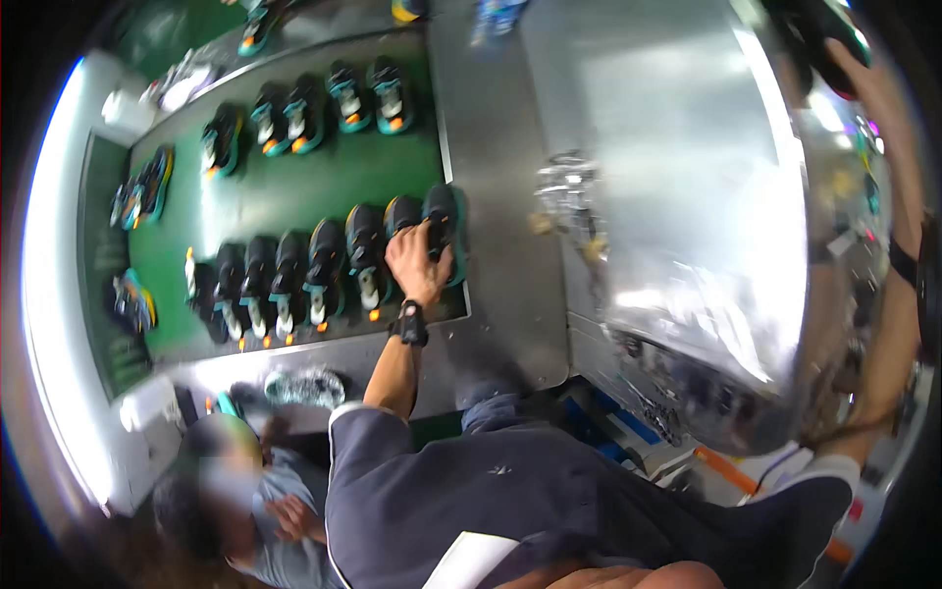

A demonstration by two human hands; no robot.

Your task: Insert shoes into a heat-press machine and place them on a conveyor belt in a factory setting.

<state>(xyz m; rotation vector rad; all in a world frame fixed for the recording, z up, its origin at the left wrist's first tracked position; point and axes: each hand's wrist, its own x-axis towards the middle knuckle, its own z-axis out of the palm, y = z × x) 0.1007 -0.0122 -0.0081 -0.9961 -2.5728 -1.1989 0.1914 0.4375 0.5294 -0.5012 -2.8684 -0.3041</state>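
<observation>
- Your left hand (417, 263) touches the end shoe (444, 204) at the green belt's (270, 194) edge; can't tell if gripping.
- Near-row shoes (325, 245): lined up, likely pending.
- Far-row shoes (305, 102): likewise; finished count unclear.
- Your right hand (852, 71): at a dark object (807, 41), hold unclear.

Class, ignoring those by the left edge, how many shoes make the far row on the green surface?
5: the first shoe at left, second shoe and third shoe close together mid-row, fourth shoe and fifth shoe at right. None seems hidden, despite blur.
</observation>
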